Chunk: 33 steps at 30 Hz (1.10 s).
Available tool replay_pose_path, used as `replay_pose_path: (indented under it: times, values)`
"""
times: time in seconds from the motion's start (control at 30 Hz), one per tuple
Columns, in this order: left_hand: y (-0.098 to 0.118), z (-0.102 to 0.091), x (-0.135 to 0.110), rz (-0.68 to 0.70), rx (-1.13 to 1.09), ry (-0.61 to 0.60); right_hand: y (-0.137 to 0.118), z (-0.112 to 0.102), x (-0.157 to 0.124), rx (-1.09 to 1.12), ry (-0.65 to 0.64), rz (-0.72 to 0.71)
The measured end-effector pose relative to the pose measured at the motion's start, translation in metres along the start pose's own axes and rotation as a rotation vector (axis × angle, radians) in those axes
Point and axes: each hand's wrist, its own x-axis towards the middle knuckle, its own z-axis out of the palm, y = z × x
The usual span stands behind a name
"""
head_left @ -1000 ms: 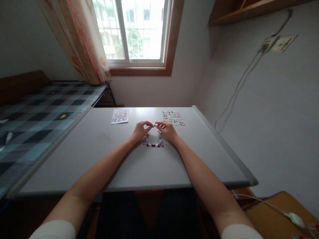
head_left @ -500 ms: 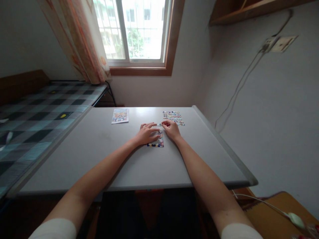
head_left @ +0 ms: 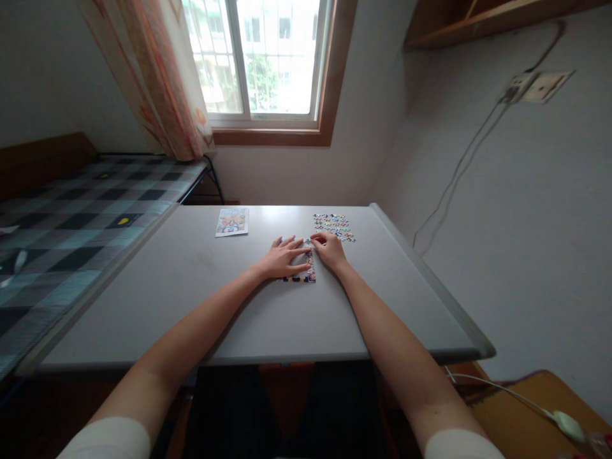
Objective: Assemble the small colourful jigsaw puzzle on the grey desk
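Note:
A partly joined jigsaw puzzle [head_left: 312, 275] lies on the white table [head_left: 287, 325]; its right side and near edge show, and my left hand covers much of the rest. My left hand [head_left: 285, 259] rests flat over it with fingers spread. At the puzzle's far right corner, my right hand [head_left: 329, 250] is closed in a pinch on a puzzle piece [head_left: 307, 240], mostly hidden by the fingertips. Loose puzzle pieces [head_left: 331, 220] lie in rows just beyond my right hand.
A printed picture sheet [head_left: 232, 222] lies at the table's far left. A bed with a checked cover [head_left: 95, 210] stands along the left side. On the right are a wall with a hanging cable [head_left: 459, 166] and a lower wooden surface [head_left: 540, 408].
My left hand's fingers have spread wider and lie flatter over the puzzle. My right hand keeps its pinch at nearly the same spot. The view has shifted slightly.

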Motion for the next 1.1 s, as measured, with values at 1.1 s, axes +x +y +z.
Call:
replay_pose_path:
  times: [1.1]
  values:
    - [-0.0001, 0.0018, -0.0012, -0.027, 0.039, 0.007, 0.0045, 0.0072, 0.0003, -0.282, -0.070, -0.020]
